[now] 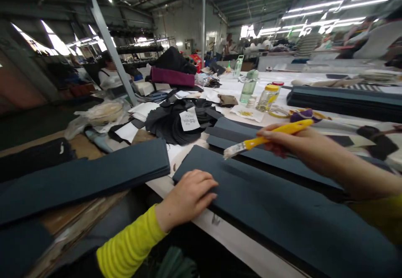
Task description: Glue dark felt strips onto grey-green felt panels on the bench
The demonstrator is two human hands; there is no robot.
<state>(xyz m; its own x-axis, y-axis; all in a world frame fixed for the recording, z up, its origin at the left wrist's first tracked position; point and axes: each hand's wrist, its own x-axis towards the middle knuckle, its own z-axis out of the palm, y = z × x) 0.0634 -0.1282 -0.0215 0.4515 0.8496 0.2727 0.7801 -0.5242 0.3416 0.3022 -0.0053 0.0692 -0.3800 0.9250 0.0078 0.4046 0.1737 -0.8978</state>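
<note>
Fabric stack edge [251, 221] under left hand [186, 198] | yellow knife [270, 137] (right hand [295, 144]) above

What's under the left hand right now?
A stack of dark blue-grey fabric panels lies under the left hand; the part beneath the palm and the lower layers are hidden.

The left hand [185, 198] and right hand [292, 144] are bare. The left sleeve [128, 244] is bright yellow with thin lines; the right sleeve [381, 219] is yellow too.
</note>
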